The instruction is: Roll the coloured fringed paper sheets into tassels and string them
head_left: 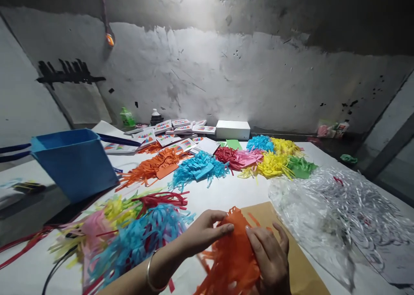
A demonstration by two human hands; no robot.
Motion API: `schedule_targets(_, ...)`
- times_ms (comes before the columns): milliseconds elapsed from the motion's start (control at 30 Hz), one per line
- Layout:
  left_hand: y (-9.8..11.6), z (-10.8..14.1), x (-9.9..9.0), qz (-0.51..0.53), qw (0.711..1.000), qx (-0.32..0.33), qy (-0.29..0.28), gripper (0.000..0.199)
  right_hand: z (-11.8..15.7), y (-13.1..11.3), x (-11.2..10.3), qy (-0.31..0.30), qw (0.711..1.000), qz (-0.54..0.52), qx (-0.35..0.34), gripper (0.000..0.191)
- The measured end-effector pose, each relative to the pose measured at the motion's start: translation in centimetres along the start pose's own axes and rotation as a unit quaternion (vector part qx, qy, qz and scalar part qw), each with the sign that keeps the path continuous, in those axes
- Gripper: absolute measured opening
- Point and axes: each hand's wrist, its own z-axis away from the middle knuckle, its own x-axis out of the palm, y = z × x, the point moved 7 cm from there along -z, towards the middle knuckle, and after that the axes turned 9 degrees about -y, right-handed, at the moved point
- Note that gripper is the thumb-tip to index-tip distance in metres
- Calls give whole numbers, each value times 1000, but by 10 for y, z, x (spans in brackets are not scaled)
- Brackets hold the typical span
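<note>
Low in the head view, both my hands are on a bunch of orange fringed tissue paper (237, 260), its strips hanging toward me. My left hand (205, 232), a bangle on its wrist, pinches the upper left edge between thumb and fingers. From the right, my right hand (268, 254) presses its fingers on the paper and its thumb is hidden. Beneath lies a brown sheet (300, 260). Close to my left forearm is a heap of blue fringed tissue paper (139, 236), with pink, yellow and red pieces beside it.
A blue fabric bin (77, 165) stands at the left. Farther back lie orange (155, 167), blue (200, 167) and yellow (271, 163) fringed bunches. Printed packets (181, 131) and a white box (233, 130) sit by the wall. Clear plastic (310, 217) and white string (359, 204) cover the right side.
</note>
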Motion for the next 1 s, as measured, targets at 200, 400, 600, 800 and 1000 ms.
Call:
schedule_targets(200, -23, 0, 45, 225, 970, -23, -85, 55, 8, 14, 1, -1, 999, 28, 19, 40)
schedule_targets(400, -54, -3, 106, 435, 878, -125, -157, 36, -12, 55, -26, -39, 987, 142, 70, 37)
schedule_targets(600, -42, -12, 74, 350, 925, -89, -116, 28, -15, 60, -84, -3, 953, 301, 34, 43)
schedule_targets(800, -74, 35, -27, 31, 977, -211, 8, 42, 54, 37, 14, -189, 971, 145, 8, 46)
schedule_targets(1000, -62, 57, -40, -445, 881, -31, 157, 41, 101, 22, 64, -237, 967, 81, 47, 42)
